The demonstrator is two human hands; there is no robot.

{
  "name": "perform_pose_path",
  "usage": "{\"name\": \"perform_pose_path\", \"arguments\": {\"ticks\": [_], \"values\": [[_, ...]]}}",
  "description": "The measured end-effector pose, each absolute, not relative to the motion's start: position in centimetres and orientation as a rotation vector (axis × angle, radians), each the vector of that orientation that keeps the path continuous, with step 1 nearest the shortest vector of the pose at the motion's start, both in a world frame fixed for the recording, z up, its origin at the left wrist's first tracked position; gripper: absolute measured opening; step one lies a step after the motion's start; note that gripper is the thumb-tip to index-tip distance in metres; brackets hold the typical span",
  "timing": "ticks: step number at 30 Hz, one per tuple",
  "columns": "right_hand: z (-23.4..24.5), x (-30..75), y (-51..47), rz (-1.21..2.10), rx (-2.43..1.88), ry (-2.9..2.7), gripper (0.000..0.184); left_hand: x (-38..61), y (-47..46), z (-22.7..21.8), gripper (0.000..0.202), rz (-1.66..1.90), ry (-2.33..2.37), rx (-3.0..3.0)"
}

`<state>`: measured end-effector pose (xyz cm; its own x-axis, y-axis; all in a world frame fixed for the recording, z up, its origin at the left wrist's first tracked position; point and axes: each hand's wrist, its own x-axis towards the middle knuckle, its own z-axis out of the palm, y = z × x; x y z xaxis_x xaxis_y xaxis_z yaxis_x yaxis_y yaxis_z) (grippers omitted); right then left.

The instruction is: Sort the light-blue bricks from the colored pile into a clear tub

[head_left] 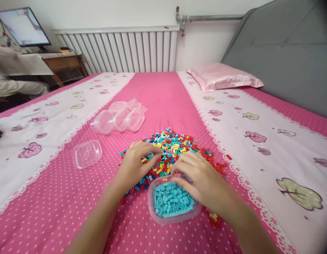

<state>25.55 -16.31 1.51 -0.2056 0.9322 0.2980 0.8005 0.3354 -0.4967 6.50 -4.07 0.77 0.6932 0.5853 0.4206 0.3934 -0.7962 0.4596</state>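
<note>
A heap of small building bricks (167, 144) in red, yellow, blue, white and turquoise lies on the bed. My left hand (138, 160) reaches over the heap's left side, its thumb and forefinger tips close together; anything between them is too small to make out. In front of the heap stands a clear plastic box (163, 221), holding many turquoise bricks (172, 199). Over the box's far right rim is my right hand (196, 173), fingers bent and thumb near the forefinger. What those fingertips hold, if anything, cannot be told.
Several clear plastic containers (121, 118) sit together beyond the heap to the left. A clear lid (87, 154) lies nearer. Loose red bricks (218, 167) spread rightward. A pink pillow (224, 77) rests at the back right. A person (18, 70) sits by a monitor (23, 26).
</note>
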Motion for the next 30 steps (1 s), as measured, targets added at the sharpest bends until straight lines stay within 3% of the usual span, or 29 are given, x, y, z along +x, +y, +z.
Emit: {"name": "perform_pose_path", "arguments": {"ticks": [4, 16, 23, 30], "values": [[1.4, 25.5, -16.2, 0.235, -1.506, -1.881, 0.007, 6.7, -5.1, 1.5, 0.012, 0.704, 0.47, 2.434], [1.5, 25.7, -16.3, 0.361, -1.457, -1.903, 0.008, 7.0, -5.7, 1.4, 0.01, 0.641, 0.421, 2.373], [1.7, 26.9, -17.3, 0.634, -1.505, -2.125, 0.014, 7.0, -5.4, 1.4, 0.02, 0.729, 0.635, 2.437], [1.6, 26.8, -17.6, 0.678, -1.531, -2.282, 0.015, 6.9, -5.0, 1.0, 0.021, 0.774, 0.702, 2.504]]}}
